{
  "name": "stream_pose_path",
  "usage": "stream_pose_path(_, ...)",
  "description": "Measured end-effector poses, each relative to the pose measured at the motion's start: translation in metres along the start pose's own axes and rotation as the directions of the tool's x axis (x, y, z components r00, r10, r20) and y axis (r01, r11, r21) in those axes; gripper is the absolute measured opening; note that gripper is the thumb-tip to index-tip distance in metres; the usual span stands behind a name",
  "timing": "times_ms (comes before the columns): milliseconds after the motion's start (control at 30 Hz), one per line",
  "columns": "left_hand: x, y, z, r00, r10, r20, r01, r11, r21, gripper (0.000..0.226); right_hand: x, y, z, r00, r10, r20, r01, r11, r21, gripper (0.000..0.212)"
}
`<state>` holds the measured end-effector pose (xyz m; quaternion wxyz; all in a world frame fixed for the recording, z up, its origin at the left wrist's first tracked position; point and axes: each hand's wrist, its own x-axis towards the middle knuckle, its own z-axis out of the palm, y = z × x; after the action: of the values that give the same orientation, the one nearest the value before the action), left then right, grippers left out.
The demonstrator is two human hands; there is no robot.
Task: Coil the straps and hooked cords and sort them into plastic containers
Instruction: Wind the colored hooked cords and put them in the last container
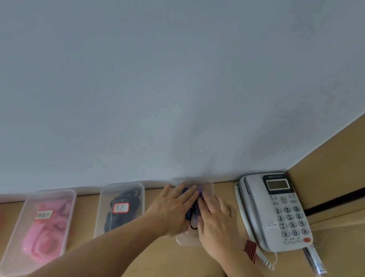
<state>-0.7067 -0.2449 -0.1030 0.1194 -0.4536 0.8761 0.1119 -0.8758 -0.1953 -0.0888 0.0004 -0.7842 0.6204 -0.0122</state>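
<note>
Blue-and-black cords (193,216) lie bundled in a clear container (184,240) at lower centre of the frame, its long axis running up-frame toward the wall (183,72). Both hands press flat on it, fingers straight: the left hand (171,210) left of the bundle, the right hand (214,223) right of it. Whether a lid lies beneath the palms cannot be told. A red-striped strap (250,251) sits lower right, nearer the right hand, beside the telephone (281,213).
</note>
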Motion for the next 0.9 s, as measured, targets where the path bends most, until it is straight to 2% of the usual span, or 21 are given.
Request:
stream_pose_path(133,0.000,0.001,-0.007,0.999,-0.014,0.042,0.013,1.000,0.019,0.080,-0.001,0.005,-0.001,0.999,-0.007,0.038,0.005,0.998,0.066,0.051)
stream_pose_path(333,-0.007,0.006,-0.014,0.997,-0.068,0.026,0.068,0.997,0.020,0.083,0.001,0.016,-0.002,0.998,-0.035,-0.050,0.041,0.991,0.130,0.051)
stream_pose_path(567,-0.012,0.018,-0.024,0.978,-0.202,0.043,0.202,0.979,-0.003,0.082,0.008,0.027,-0.003,0.986,-0.136,0.096,0.123,0.983,0.135,0.054)
stream_pose_path(900,-0.047,0.045,-0.036,0.940,-0.340,-0.029,0.333,0.934,-0.130,0.081,-0.006,0.037,-0.020,0.989,-0.124,0.081,0.103,0.968,0.230,0.058)
